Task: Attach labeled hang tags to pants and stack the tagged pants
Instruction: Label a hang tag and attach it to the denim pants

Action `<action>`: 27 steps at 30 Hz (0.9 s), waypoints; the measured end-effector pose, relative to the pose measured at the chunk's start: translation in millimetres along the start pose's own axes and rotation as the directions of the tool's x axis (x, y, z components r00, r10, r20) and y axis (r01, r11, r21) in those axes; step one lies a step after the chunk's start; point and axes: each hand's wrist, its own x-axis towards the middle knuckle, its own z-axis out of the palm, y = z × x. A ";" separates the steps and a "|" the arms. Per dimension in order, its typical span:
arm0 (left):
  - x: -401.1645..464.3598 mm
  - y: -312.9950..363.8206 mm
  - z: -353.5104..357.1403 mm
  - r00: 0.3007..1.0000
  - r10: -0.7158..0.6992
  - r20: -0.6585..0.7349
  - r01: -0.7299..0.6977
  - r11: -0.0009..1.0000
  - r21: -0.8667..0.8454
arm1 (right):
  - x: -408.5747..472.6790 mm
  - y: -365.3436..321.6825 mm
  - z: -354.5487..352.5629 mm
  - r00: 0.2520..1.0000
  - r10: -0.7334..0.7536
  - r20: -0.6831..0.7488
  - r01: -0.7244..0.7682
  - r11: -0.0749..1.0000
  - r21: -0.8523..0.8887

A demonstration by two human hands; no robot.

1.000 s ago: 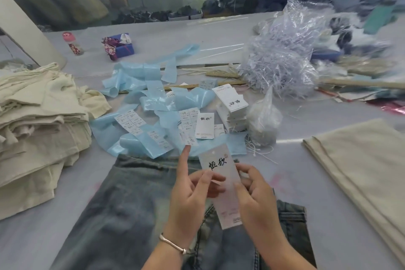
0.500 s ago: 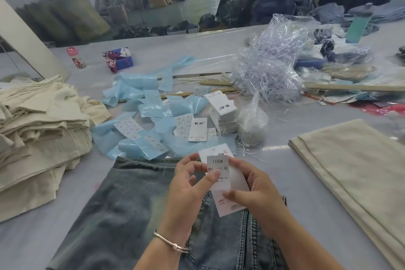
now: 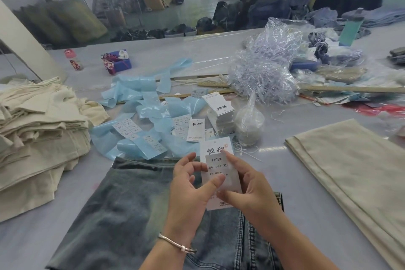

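Note:
Above the blue denim pants (image 3: 122,215) I hold a white hang tag (image 3: 215,149) upright. A grey size sticker (image 3: 219,167) printed "1103# XL" lies on its face. My left hand (image 3: 188,190) pinches the tag's lower part, thumb on the sticker. My right hand (image 3: 247,188) grips the tag from the right, its forefinger pressing the sticker's top corner. More hang tags sit in a stack (image 3: 220,114) beyond, with one loose tag (image 3: 195,130) and sticker sheets (image 3: 127,128) on blue backing strips.
A pile of cream pants (image 3: 37,138) rises at the left. Folded beige pants (image 3: 350,171) lie at the right. A bag of white strings (image 3: 249,125) and a big bag of plastic fasteners (image 3: 265,72) stand behind the tags. Wooden rulers (image 3: 350,89) lie further back.
The view tilted up a little. The sticker now lies flat on the tag's face, and my right forefinger has moved onto its top corner.

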 end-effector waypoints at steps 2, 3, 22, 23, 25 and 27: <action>-0.9 0.9 0.2 1.000 0.013 0.003 -0.013 1.000 0.026 | -0.6 -0.5 0.7 1.000 -0.008 -0.010 0.008 1.000 0.001; -1.3 1.3 0.3 1.000 0.016 0.011 -0.017 0.999 0.031 | -0.8 -1.0 1.0 1.000 -0.011 -0.013 0.011 1.000 0.005; -3.6 0.8 2.9 0.990 0.138 0.039 -0.127 0.971 -0.204 | 5.6 -20.1 12.5 0.998 -0.047 -0.029 0.049 0.997 0.063; -2.5 1.0 2.0 0.990 0.129 0.060 -0.113 0.969 -0.221 | 6.2 -20.3 13.3 0.999 -0.033 -0.033 0.036 0.995 0.090; 0.7 1.1 -0.2 0.990 0.113 0.086 -0.088 0.964 -0.252 | 6.2 -20.0 14.5 0.999 -0.010 -0.040 0.016 0.990 0.141; 2.3 1.1 -2.4 0.991 0.112 0.079 -0.086 0.957 -0.277 | 5.4 -22.2 15.5 0.999 -0.014 -0.036 0.020 0.984 0.178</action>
